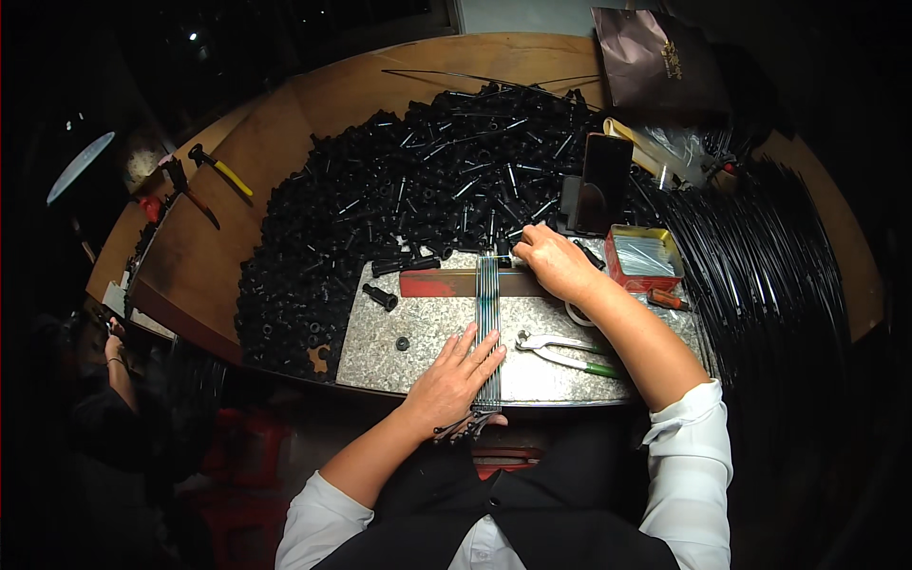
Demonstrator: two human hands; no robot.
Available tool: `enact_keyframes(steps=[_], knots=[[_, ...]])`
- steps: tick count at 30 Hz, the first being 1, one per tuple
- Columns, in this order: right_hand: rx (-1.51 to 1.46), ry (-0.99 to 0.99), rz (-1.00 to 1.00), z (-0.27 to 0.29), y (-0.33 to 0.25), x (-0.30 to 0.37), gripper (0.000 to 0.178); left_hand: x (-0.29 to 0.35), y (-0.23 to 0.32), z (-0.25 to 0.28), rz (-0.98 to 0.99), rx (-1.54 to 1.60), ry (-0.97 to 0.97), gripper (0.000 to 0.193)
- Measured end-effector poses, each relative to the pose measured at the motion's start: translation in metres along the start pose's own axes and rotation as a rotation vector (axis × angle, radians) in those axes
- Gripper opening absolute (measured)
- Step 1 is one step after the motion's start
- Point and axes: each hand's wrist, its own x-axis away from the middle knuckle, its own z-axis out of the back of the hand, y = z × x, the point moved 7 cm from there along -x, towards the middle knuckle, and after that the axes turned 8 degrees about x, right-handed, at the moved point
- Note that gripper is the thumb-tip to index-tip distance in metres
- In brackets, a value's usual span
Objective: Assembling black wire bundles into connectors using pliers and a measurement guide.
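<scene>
Head view: left hand [451, 382] rests spread on thin rods [487, 309] overhanging the table's [418, 328] near edge, while the right hand [553, 260], narrowed, its hold unclear, seemingly aligns their far ends, next needing steady pressure.

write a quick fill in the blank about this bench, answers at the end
The person's ____ hand lies across the straight bundle of thin glossy rods.
The steel pincers on the speckled grey slab have ____ handles.
The black-headed hammer near the brown wooden panel has a ____ handle.

Missing words: left; green; yellow
</scene>
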Motion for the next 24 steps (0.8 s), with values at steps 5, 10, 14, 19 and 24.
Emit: enact_keyframes(steps=[5, 10, 14, 19, 24], knots=[[-0.014, 0.000, -0.010, 0.003, 0.000, -0.002, 0.013, 0.000, 0.001, 0.001, 0.002, 0.006, 0.008, 0.095], [0.005, -0.012, 0.003, 0.002, -0.001, -0.002, 0.014, 0.001, 0.001, 0.002, -0.002, 0.014, 0.010, 0.097], [0.018, -0.026, 0.017, 0.002, -0.004, -0.003, 0.015, 0.001, 0.001, 0.003, 0.019, 0.031, -0.012, 0.097], [-0.046, -0.024, 0.013, 0.004, -0.008, -0.007, 0.013, 0.001, 0.002, 0.004, 0.018, 0.020, -0.022, 0.097], [-0.203, 0.015, 0.035, -0.002, -0.015, -0.007, 0.018, -0.003, 0.004, 0.002, 0.006, -0.015, -0.040, 0.092]])
